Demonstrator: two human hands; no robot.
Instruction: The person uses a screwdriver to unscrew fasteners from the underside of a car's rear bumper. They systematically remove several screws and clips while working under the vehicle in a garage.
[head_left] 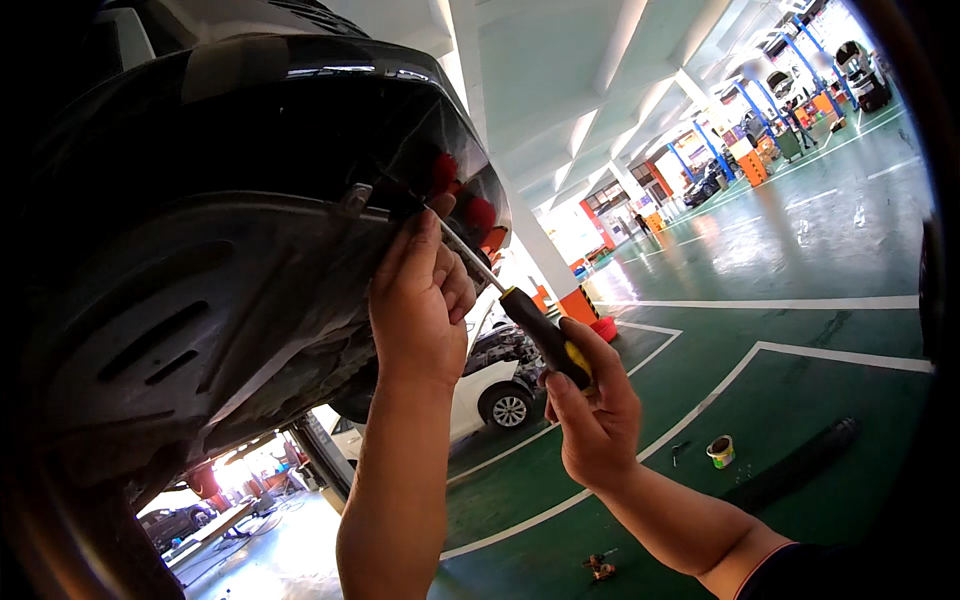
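Observation:
My right hand (595, 420) grips a screwdriver (545, 338) by its black and yellow handle. The metal shaft slants up and to the left, to the lower edge of a raised car's dark bumper (330, 115). My left hand (425, 285) is lifted to that same edge, its fingers curled and its fingertips close together beside the screwdriver's tip. What those fingers pinch, and where the tip meets the car, are hidden. Left of my left hand spreads the dark underbody panel (150, 320), with a small metal tab (355, 198) at its front edge.
On the green floor to the right lie a small tin (720, 451), a long black tube-like piece (800, 465) and a small brass-coloured part (600, 567). Behind my hands stands a white car (480, 400) with its engine bay exposed. A pillar (545, 250) rises beyond.

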